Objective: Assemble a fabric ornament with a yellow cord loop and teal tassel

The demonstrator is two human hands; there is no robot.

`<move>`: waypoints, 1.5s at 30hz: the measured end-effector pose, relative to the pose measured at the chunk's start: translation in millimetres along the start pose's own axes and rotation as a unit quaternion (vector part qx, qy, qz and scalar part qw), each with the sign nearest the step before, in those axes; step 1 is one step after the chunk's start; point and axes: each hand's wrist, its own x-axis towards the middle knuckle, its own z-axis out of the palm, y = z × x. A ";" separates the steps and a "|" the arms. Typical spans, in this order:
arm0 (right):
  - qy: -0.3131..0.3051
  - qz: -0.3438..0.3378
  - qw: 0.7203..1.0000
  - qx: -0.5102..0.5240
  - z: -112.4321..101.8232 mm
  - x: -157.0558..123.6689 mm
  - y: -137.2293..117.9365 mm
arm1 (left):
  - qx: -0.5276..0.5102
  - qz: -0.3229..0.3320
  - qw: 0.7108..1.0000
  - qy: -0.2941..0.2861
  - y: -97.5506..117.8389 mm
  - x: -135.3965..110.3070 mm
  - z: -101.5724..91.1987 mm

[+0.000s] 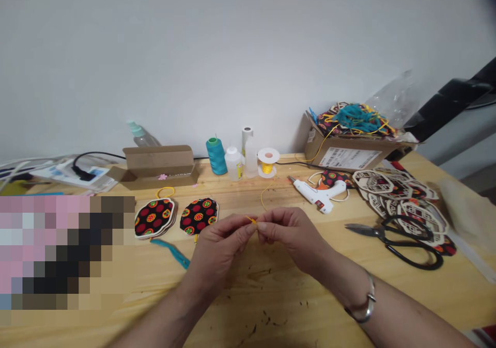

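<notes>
Left grip (223, 240) and right grip (289, 233) both pinch the cord (251, 220), seemingly uncut from its spool (268, 155), so this one looks unfinished, while the leftmost patch (154, 218) already shows a loop (166, 188).

Soft light; lower-left pixelation

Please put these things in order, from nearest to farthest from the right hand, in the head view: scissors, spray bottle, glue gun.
1. Glue gun: beyond the right hand, slightly to its right.
2. Scissors: farther to the right.
3. Spray bottle: at the back left.
</notes>
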 end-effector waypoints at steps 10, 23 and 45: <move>0.007 0.006 1.000 -0.016 -0.2 1.2 5.7 | -0.054 0.004 0.998 0.021 -2.2 1.4 0.0; 0.035 -0.092 0.988 -0.116 -2.5 0.7 -0.1 | -0.071 -0.034 0.996 -0.034 4.7 3.5 -6.3; -0.178 -0.112 0.977 -0.048 -19.2 6.4 -3.8 | -0.081 -0.181 0.951 -0.239 9.6 -3.1 -8.0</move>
